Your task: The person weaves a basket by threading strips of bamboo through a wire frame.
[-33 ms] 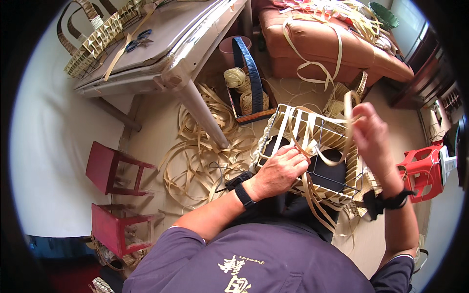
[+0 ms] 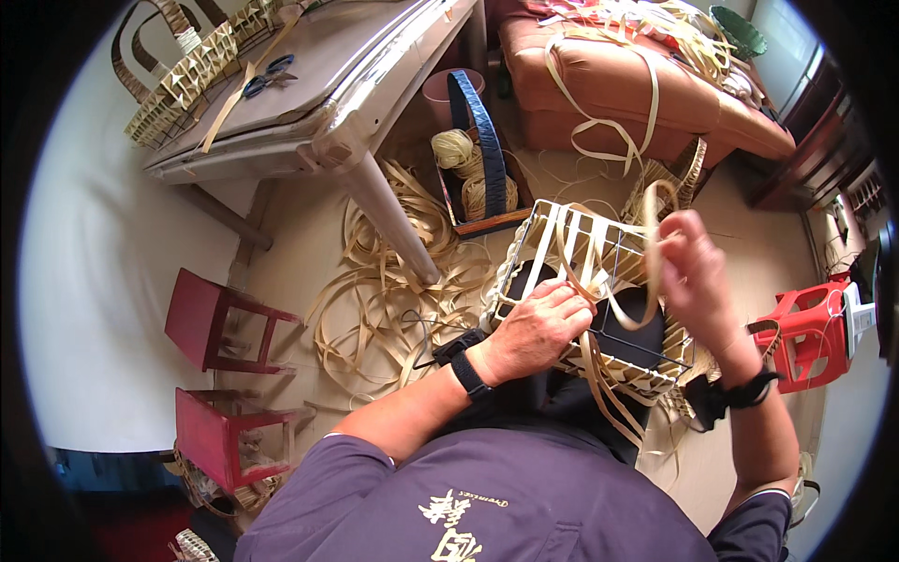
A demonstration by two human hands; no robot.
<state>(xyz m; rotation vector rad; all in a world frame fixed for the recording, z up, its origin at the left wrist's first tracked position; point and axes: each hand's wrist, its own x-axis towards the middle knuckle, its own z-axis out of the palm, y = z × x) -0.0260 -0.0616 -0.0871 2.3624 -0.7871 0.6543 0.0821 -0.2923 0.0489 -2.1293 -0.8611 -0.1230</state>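
A: Head view, item one: wire-framed basket [image 2: 646, 377]. Place and handling?

B: Right of centre in the frame, part-woven, some bars bare. Presumably light; frame looks stiff. Best grasped by its rim.

A: Item two: tan strip [image 2: 653, 253]?

B: Looped over the basket, right of centre. Likely thin, pliant, apt to twist; best pinched flat, near the bars.

A: Fingers?

B: Left hand [image 2: 541, 328]: together, pressed on the strip at the basket. Right hand [image 2: 695, 272]: blurred beside the loop; grip cannot be told.
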